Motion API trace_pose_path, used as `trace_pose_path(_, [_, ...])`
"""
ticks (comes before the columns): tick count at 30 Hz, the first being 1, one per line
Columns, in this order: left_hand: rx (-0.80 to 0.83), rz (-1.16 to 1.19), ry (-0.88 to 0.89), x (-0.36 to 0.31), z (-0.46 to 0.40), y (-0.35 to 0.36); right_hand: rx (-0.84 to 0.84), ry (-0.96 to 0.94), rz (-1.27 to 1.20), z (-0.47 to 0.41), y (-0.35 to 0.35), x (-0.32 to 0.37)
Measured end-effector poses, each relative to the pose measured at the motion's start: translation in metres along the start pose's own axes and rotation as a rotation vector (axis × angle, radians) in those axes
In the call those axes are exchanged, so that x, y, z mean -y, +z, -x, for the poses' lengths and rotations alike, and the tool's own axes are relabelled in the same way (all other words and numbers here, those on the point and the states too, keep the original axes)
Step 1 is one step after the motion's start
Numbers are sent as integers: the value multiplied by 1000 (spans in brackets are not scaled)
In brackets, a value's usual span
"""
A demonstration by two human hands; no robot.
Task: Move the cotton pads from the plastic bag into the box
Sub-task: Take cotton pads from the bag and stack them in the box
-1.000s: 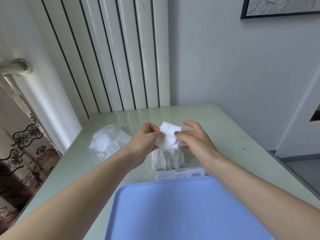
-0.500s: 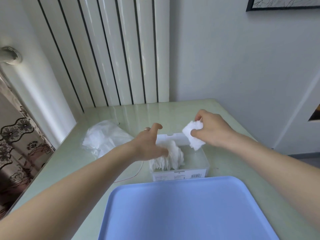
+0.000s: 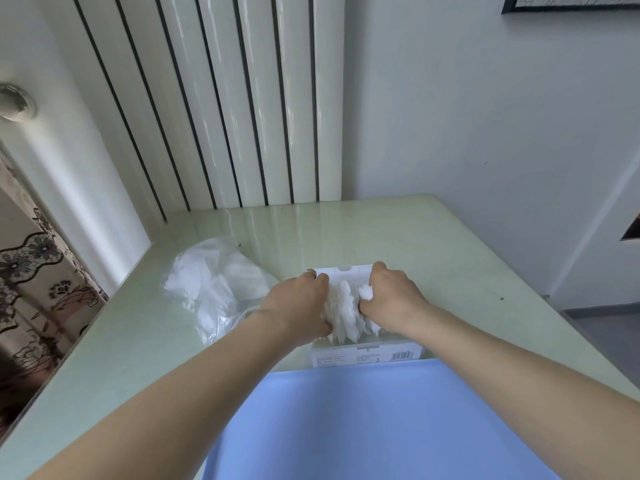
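Here, seen from a head-worn camera looking down, a pale green bench (image 3: 398, 233) stands against a white wall. Farthest left on it lies a crumpled clear plastic bag (image 3: 216, 289), slumped flat with some white still showing inside. Just right of the bag, the left hand (image 3: 299, 304) curls its fingers against the left side of a bunch of cotton pads (image 3: 343, 311). The pads stand on edge, packed loosely in a small clear box (image 3: 367, 353) with a barcode label on its near wall. Pressing in from the other side, the right hand (image 3: 391, 294) has its fingers curled into the pads, pinching a small white clump. The two hands squeeze the bunch between them. The pads look feather-light, soft and fluffy, likely to fray or spring apart, so they are best gripped gently from both flat sides as a stack. Nearest the viewer lies a blue tray (image 3: 377, 424), touching the box.
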State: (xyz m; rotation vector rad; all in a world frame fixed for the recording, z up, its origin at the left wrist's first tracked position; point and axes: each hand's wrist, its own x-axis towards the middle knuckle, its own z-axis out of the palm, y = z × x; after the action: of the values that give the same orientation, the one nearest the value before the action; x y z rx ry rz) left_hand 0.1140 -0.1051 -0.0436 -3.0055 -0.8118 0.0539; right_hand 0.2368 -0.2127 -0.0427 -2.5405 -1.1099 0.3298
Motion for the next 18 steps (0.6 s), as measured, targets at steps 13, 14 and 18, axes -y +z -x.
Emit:
trace_pose_path(13, [-54,-61,22,-2,3,1,164,218,-462,-1,3,10])
trace_pose_path(14, [-37,-61,28,-2,5,0,188,237,-514,-2,-1,10])
trace_pose_path(18, [-72,-52,59,-9,4,-4,211,286,-599,1,-12,14])
